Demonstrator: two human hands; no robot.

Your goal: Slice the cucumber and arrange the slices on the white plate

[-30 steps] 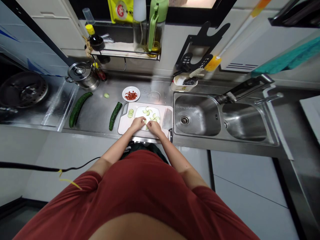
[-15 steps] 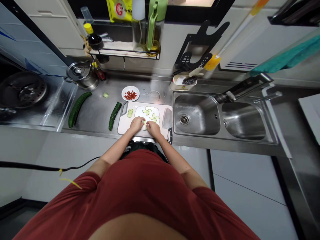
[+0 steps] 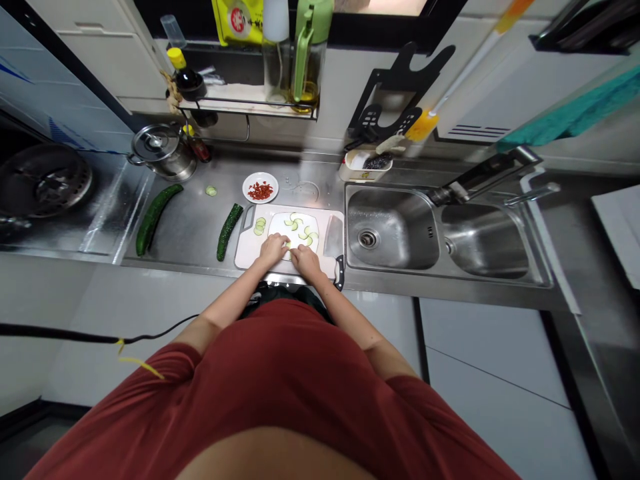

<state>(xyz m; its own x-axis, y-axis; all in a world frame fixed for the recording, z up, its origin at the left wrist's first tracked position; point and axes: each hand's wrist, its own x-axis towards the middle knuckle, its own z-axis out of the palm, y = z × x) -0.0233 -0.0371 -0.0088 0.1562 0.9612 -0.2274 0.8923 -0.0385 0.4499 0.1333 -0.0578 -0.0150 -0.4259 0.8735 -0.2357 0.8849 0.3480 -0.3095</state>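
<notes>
A white plate [image 3: 278, 222] rests on a white cutting board [image 3: 244, 257], with thin cucumber slices [image 3: 308, 235] laid out on it in curved patterns. Over the plate's near edge, my left hand [image 3: 274, 249] is closed in a pinch on a cucumber slice. Close beside it, my right hand [image 3: 305, 261] has its fingers pressed together; what they hold, if anything, is too small to make out. More cucumber slices [image 3: 259, 227] lie on the board left of the plate. A knife [image 3: 339, 270] lies along the board's right side.
Left of the board are a cut cucumber [image 3: 229, 232] and a whole cucumber [image 3: 157, 219]. Behind it stands a dish of red pieces [image 3: 261, 188]. A steel pot [image 3: 165, 152] is at the back left, and a double sink [image 3: 393, 227] at the right.
My right hand has shifted slightly left and down, closer to my left hand. My left hand stays nearly in place.
</notes>
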